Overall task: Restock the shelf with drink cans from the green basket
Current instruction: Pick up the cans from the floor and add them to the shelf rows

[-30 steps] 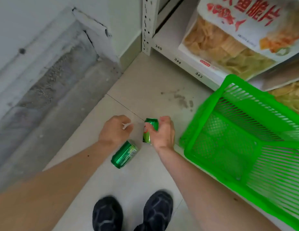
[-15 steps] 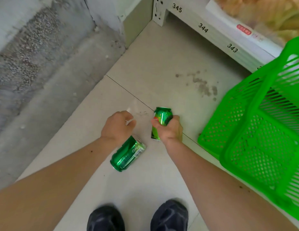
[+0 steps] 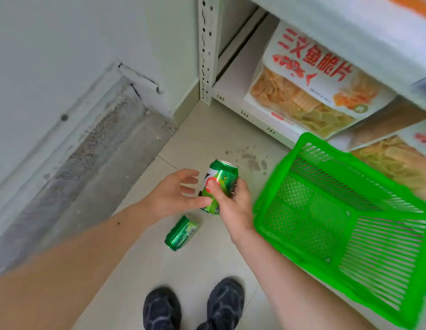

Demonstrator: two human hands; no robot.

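Right hand (image 3: 233,203) fingers (image 3: 211,185) wrap an upright green can (image 3: 220,184), lifted for shelving. Left hand (image 3: 174,194) fingers spread loose beside it. Second can (image 3: 182,232) lies on the floor; green basket (image 3: 302,148) looks empty below the shelf (image 3: 252,115).

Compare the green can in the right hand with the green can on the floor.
The held green drink can is roughly upright, off the floor, gripped by the right hand; the green can on the floor lies on its side, untouched. The held one shows a red-and-white logo; the other shows small print. Both are green metal cans.
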